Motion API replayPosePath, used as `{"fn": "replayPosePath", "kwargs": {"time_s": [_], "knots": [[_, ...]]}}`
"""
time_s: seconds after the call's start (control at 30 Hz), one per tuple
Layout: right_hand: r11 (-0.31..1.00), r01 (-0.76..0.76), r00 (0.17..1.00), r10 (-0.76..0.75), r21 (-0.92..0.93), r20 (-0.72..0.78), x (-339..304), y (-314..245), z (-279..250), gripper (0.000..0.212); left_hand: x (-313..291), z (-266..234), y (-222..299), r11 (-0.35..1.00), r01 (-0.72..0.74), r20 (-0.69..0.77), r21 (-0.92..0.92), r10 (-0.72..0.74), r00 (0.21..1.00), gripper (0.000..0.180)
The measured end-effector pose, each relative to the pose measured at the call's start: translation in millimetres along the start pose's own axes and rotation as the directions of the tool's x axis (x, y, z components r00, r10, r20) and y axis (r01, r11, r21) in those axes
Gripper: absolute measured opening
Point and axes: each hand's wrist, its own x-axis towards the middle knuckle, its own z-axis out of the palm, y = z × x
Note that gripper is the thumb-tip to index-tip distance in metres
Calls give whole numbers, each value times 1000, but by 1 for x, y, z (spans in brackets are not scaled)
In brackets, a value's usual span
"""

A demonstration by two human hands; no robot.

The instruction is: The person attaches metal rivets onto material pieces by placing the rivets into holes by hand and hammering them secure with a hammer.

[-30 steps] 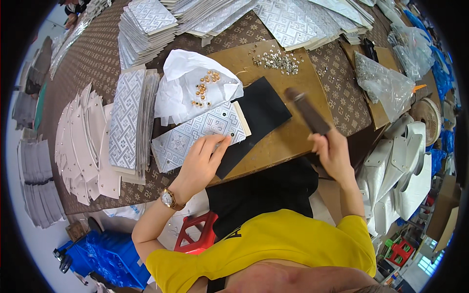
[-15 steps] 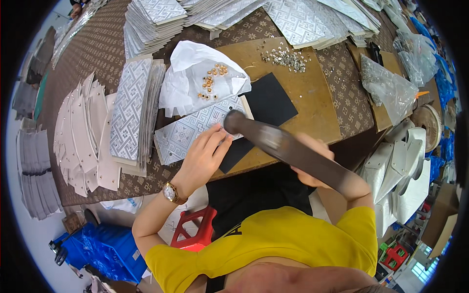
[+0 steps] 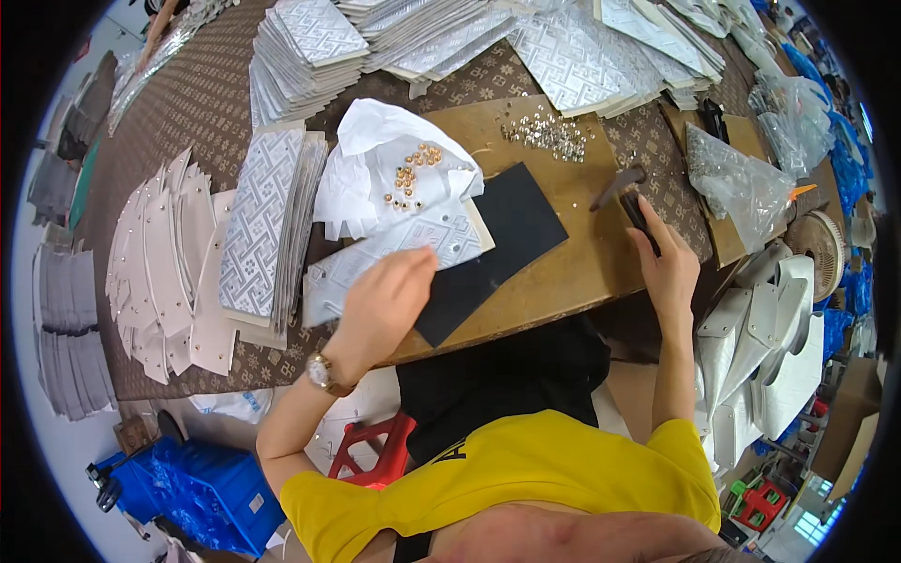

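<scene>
A head-worn fisheye view looks down at close range over the table (image 3: 183, 122).

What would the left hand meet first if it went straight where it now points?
The left hand would probably meet the silver patterned panel first, though depth is unclear: it might pass just above it.

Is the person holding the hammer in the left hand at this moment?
No, the right hand grips the hammer, while the left hand is at the patterned panel.

Workshop, hammer (image 3: 635, 212), stacked patterned panels (image 3: 261, 220), loose metal studs (image 3: 556, 137)
</scene>
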Motion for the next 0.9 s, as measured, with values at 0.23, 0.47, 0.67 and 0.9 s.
{"fn": "replayPosePath", "kwargs": {"time_s": [0.23, 0.47, 0.67, 0.9], "knots": [[835, 315, 943, -224, 451, -245, 26, -23, -2, 33, 41, -68, 16, 632, 480, 78, -608, -555, 828, 17], [64, -290, 832, -476, 955, 285, 60, -117, 11, 32, 44, -65, 13, 412, 496, 178, -764, -604, 777, 21], [6, -399, 755, -565, 917, 332, 73, -142, 35, 26, 16, -64, 9, 402, 472, 135, -785, -632, 763, 34], [131, -355, 867, -326, 926, 378, 96, -115, 84, 24, -32, -217, -106, 545, 817, -285, -189, -826, 485, 51]]}}
